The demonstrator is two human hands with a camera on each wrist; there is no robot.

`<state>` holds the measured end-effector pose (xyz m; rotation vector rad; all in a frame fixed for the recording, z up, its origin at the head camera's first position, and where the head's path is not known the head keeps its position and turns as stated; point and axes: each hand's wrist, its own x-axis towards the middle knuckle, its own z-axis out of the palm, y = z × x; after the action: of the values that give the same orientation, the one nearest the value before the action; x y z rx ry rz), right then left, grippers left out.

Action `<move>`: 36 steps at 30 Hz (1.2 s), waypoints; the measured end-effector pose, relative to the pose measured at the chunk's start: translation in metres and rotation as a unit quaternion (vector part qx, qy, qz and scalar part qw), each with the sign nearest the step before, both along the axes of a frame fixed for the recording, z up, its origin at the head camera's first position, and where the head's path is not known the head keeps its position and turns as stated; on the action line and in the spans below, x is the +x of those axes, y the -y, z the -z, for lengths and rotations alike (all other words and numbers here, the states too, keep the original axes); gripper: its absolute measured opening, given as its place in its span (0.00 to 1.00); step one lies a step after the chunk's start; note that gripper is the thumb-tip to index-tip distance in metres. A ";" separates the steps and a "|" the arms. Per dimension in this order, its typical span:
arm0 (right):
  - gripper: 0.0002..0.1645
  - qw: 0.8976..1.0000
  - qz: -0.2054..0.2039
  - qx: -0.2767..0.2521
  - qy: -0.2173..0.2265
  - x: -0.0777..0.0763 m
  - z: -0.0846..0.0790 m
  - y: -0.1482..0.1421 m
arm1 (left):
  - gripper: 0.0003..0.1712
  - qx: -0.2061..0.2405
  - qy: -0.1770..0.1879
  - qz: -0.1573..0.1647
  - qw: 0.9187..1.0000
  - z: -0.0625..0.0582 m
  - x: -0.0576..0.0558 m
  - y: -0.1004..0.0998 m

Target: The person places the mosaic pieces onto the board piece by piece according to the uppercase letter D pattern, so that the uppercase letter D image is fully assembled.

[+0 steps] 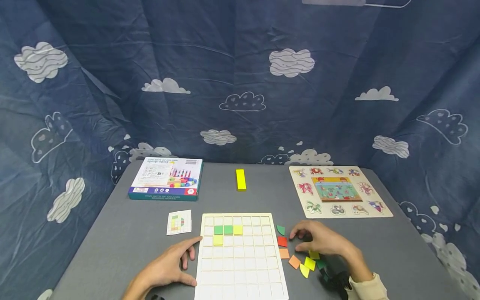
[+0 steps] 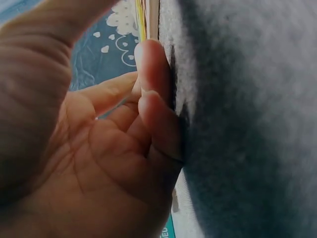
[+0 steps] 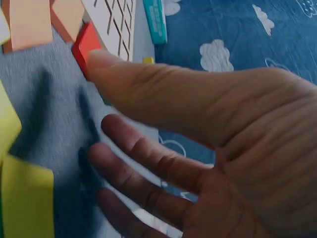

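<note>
A white grid board (image 1: 243, 263) lies in front of me, with two green tiles (image 1: 228, 229) and a yellow tile (image 1: 238, 229) in one row. Another yellow tile (image 1: 218, 240) sits below the left green one. My left hand (image 1: 166, 262) rests at the board's left edge, thumb and index finger spread along it. Above loose tiles to the board's right hovers my right hand (image 1: 324, 238), its fingers apart and gently bent around nothing. A red tile (image 3: 85, 45) is nearest its thumb in the right wrist view. Part of the loose pile is hidden beneath the hand.
Near the board's upper left lies a pattern card (image 1: 179, 222), with a boxed bead set (image 1: 165, 179) behind it. A yellow block (image 1: 241, 180) lies at the back middle. A wooden animal puzzle (image 1: 339, 210) is at the back right. Orange tiles (image 1: 294, 261) lie beside the board.
</note>
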<state>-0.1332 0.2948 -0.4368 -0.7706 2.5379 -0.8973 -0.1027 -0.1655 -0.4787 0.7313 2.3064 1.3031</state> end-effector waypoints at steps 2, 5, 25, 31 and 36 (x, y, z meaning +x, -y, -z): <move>0.15 1.000 0.002 0.006 0.013 -0.001 -0.002 -0.004 | 0.61 -0.005 -0.003 0.001 1.000 0.000 0.000 0.000; 0.17 0.999 0.005 0.020 0.047 0.002 -0.004 -0.010 | 0.64 -0.022 -0.009 0.008 1.000 0.000 0.002 -0.001; 0.18 0.991 0.047 0.090 0.089 0.009 -0.007 -0.018 | 0.76 -0.131 -0.079 -0.006 0.988 -0.003 0.006 -0.012; 0.17 0.987 0.075 0.110 0.085 0.009 -0.003 -0.014 | 0.75 -0.156 -0.094 -0.009 0.983 -0.003 0.004 -0.016; 0.16 0.985 0.094 0.116 0.088 0.008 -0.001 -0.012 | 0.73 -0.172 -0.118 -0.020 0.978 -0.004 0.001 -0.018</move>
<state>-0.1255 0.3071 -0.4359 -0.3710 2.5269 -0.6737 -0.1013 -0.1471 -0.4747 0.7552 2.6531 0.8326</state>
